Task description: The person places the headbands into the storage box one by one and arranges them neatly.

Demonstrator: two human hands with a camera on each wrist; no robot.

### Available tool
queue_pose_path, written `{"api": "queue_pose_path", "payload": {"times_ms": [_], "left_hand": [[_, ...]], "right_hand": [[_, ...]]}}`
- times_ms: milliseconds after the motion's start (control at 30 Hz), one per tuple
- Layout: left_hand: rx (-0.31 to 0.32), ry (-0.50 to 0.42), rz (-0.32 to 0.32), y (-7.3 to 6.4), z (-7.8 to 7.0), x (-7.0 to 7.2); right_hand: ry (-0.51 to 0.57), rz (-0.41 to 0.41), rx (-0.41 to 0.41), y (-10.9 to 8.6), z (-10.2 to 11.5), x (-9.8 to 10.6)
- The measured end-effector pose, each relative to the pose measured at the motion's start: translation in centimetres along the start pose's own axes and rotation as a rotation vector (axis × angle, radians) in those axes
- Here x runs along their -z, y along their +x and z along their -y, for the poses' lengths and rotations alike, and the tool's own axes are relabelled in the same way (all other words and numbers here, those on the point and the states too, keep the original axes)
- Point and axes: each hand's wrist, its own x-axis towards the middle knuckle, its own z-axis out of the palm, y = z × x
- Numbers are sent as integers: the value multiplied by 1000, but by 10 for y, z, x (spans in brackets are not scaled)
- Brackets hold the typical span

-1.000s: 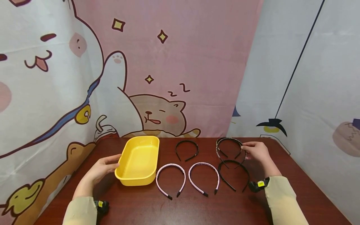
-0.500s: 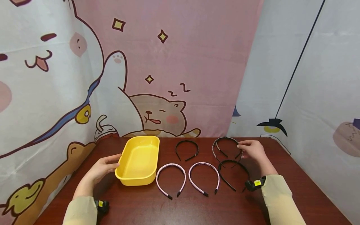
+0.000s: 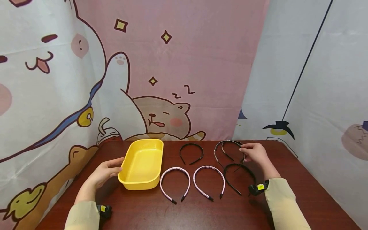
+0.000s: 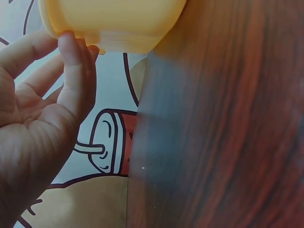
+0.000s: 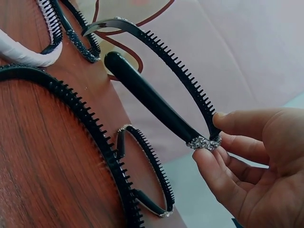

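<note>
One headband — pinched, in right hand

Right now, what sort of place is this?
Likely a makeshift recording booth: cartoon-printed cloth hangs behind and beside a wood-grain table, and the black wrist-worn devices look like cameras.

There are six headbands and one tray.
</note>
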Motion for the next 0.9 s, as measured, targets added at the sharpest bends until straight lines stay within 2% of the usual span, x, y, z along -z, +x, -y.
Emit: {"api": "queue_pose_path", "payload": {"times_ms": [200, 533, 900], "left_hand": [[-4, -15, 1, 0, 1, 1], [12, 10, -9, 0, 1, 0], [12, 7, -8, 0, 2, 1]], "right_hand": [[23, 22, 8, 4, 0, -7], [81, 33, 22, 6, 8, -19], [69, 22, 25, 13, 14, -29]]}}
